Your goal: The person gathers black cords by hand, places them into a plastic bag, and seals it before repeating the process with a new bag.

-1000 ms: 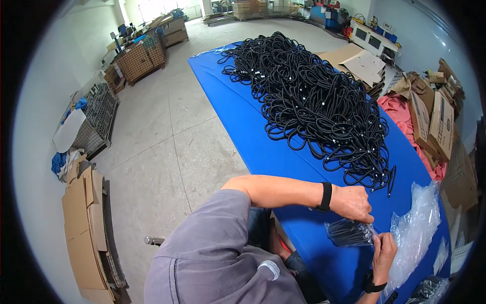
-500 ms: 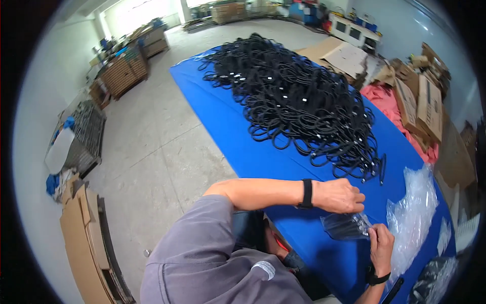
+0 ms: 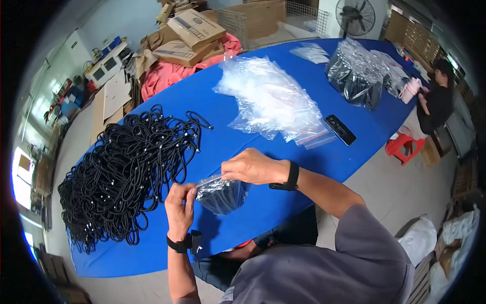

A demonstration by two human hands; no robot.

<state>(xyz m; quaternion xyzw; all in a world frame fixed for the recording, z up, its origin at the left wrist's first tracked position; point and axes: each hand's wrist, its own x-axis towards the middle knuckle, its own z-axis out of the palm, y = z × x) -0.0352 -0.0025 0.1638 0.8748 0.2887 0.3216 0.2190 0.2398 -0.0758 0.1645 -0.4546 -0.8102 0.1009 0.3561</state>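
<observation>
A clear zip bag [image 3: 223, 199] filled with black cords hangs just above the blue table, its mouth edge toward the far side. My left hand [image 3: 179, 206] pinches the left corner of that edge between thumb and fingers. At the other end of the edge, my right hand [image 3: 251, 167] is closed on the plastic, its fingertips pressed together. To the left lies a big heap of black elastic cord loops [image 3: 126, 172] with small white bits among them. Beyond my hands spreads a pile of flat clear bags [image 3: 268, 96].
A black phone-like device [image 3: 340, 130] lies right of the clear bags. Filled bags [image 3: 354, 76] stand at the table's far right, near a pink bottle [image 3: 410, 89]. A person [image 3: 438, 99] sits by a red stool [image 3: 405, 147]. Cardboard boxes [image 3: 195, 30] rest beyond the table [image 3: 283, 175].
My view has swung to the right, bringing the filled bags and the person into sight. My left hand has gone from above the bag to its left corner; my right hand has shifted along its edge.
</observation>
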